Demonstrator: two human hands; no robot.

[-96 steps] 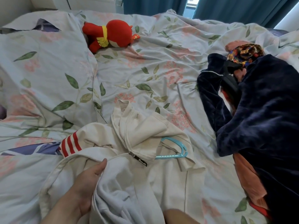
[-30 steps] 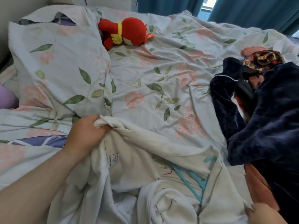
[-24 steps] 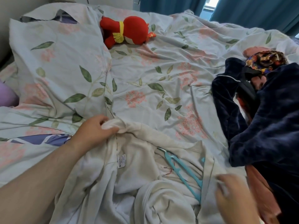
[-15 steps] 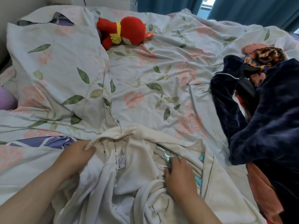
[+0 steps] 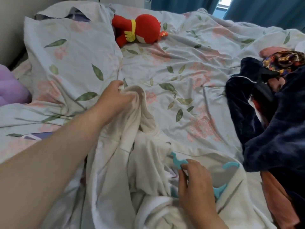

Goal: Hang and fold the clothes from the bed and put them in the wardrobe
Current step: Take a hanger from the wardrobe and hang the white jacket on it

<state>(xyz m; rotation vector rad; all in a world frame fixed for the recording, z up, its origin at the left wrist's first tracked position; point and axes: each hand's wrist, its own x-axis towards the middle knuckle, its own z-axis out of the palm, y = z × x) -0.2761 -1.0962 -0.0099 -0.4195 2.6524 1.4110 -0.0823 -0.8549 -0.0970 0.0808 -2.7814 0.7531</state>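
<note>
A crumpled cream-white garment [image 5: 132,171] lies on the near part of the bed. My left hand [image 5: 113,98] grips a bunched edge of it and holds that edge up and away from me. A teal plastic hanger [image 5: 179,161] lies among the garment's folds, partly hidden. My right hand [image 5: 194,182] pinches the hanger near its hook. A heap of dark navy plush clothing [image 5: 272,129] lies at the right, with an orange garment [image 5: 277,200] under it and a multicoloured patterned cloth [image 5: 283,61] on top.
The floral duvet [image 5: 173,71] covers the bed, with a floral pillow [image 5: 66,55] at the left. A red plush toy [image 5: 138,29] lies at the far side. A purple soft thing [image 5: 11,86] sits at the left edge. Teal curtains [image 5: 264,9] hang behind.
My left hand has pulled the garment's edge up and farther across the bed. My right hand has drawn the hanger's hook out of the folds towards me.
</note>
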